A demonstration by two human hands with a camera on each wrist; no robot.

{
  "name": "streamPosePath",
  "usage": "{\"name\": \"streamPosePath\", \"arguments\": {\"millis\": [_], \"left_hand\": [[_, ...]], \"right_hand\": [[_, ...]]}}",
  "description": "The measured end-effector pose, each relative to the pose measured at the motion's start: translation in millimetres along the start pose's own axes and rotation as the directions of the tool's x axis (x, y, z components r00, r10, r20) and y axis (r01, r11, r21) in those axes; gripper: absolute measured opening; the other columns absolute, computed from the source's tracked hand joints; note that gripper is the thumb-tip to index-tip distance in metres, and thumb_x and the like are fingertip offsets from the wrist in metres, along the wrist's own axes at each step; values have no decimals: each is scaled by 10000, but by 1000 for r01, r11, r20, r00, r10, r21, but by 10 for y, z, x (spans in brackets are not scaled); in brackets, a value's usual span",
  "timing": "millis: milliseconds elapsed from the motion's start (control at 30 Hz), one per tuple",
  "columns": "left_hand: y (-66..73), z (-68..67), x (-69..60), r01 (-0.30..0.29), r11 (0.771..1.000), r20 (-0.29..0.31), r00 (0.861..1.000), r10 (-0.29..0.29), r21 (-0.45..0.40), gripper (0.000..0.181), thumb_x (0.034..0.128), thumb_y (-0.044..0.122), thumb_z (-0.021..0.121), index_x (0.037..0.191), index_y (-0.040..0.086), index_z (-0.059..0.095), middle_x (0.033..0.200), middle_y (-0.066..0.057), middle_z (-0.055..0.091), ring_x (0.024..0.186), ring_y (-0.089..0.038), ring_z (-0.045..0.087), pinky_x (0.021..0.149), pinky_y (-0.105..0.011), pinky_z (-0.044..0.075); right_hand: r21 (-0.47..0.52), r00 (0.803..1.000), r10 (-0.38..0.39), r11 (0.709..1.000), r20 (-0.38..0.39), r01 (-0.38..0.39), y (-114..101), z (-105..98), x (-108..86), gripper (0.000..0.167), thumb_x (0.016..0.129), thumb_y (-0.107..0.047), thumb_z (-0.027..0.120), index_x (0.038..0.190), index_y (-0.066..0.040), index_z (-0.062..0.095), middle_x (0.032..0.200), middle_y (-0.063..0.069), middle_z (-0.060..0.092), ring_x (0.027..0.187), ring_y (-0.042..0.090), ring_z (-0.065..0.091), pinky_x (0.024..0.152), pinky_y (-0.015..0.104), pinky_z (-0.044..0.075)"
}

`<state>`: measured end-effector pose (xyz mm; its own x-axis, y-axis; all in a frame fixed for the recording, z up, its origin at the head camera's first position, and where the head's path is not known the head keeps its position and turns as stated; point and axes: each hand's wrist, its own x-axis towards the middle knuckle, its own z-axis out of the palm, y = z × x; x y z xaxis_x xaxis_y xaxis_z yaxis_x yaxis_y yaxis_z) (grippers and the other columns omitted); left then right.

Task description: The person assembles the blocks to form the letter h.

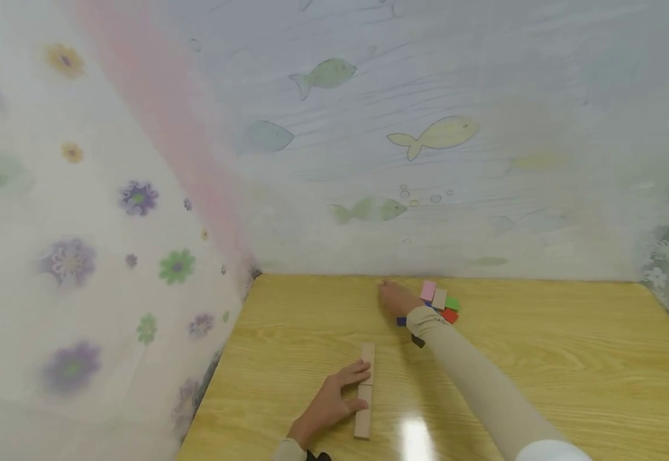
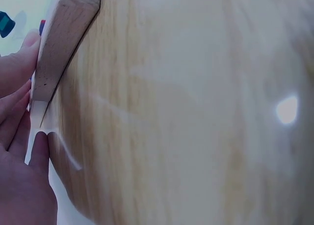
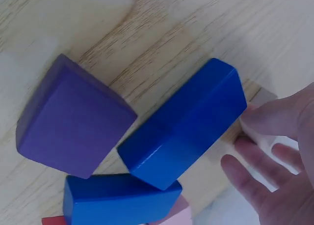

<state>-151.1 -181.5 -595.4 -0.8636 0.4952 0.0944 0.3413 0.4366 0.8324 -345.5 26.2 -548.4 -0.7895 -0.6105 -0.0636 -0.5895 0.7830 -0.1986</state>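
Observation:
Two plain wooden blocks lie end to end in a line, the far block (image 1: 368, 358) and the near block (image 1: 363, 419). My left hand (image 1: 331, 400) rests along their left side, its extended fingers on the far block and the thumb on the near one. In the left wrist view a wooden block (image 2: 68, 38) stands close by the fingers. Farther back, my right hand (image 1: 397, 299) reaches beside coloured blocks. In the right wrist view its thumb lies across a pale wooden block (image 3: 263, 96), apparently pinched, partly hidden. A blue block (image 3: 186, 122) lies right by the thumb.
Around the right hand are a purple block (image 3: 73, 122), a second blue block (image 3: 117, 200), a pink block (image 1: 428, 291), a green block (image 1: 452, 303) and a red block (image 1: 450, 315). The wooden table (image 1: 541, 358) meets painted walls behind and at the left.

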Motion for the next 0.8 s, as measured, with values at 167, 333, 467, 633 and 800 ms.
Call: {"name": "streamPosePath", "arguments": {"millis": [167, 333, 467, 633, 800], "left_hand": [[236, -57, -15, -25, 1000, -11, 1000, 25, -1, 530, 820, 126, 722, 1287, -49, 543, 1402, -161, 466, 1330, -358, 359, 1086, -449, 314], [354, -103, -21, -35, 999, -8, 999, 35, 1, 518, 820, 110, 722, 1282, -49, 549, 1394, -168, 473, 1331, -341, 366, 1086, -400, 331], [282, -70, 1, -19, 1000, -9, 1000, 19, -18, 522, 816, 93, 721, 1285, -53, 543, 1406, -159, 462, 1336, -347, 354, 1097, -420, 303], [65, 0, 25, -13, 1000, -11, 1000, 13, 3, 545, 818, 163, 727, 1304, -3, 545, 1426, -91, 454, 1350, -301, 349, 1103, -424, 289], [-14, -4, 18, -19, 1000, -1, 1000, 19, 1, 559, 829, 248, 717, 1317, 36, 546, 1431, -44, 452, 1355, -265, 350, 1101, -418, 297]], "right_hand": [[62, 998, 54, 997, 24, -55, 29, -14, -30, 412, 902, 84, 505, 1311, 86, 447, 1298, 272, 477, 1145, 388, 529, 957, 451, 461], [52, 998, 56, 997, 19, -57, 88, 15, -42, 437, 865, 52, 562, 1290, 69, 459, 1239, 248, 513, 1084, 358, 565, 913, 432, 489], [85, 999, 47, 995, 3, -47, 119, -23, -77, 356, 859, 13, 556, 1203, 85, 498, 1102, 236, 548, 931, 322, 599, 815, 420, 521], [95, 1000, 16, 995, -22, -14, 176, -80, -117, 293, 832, 11, 496, 1101, 110, 555, 1029, 237, 559, 885, 341, 588, 788, 439, 524], [92, 999, 26, 996, -26, -23, 263, -112, -114, 267, 875, -37, 483, 1102, 79, 563, 1031, 200, 529, 837, 277, 544, 724, 377, 532]]}}
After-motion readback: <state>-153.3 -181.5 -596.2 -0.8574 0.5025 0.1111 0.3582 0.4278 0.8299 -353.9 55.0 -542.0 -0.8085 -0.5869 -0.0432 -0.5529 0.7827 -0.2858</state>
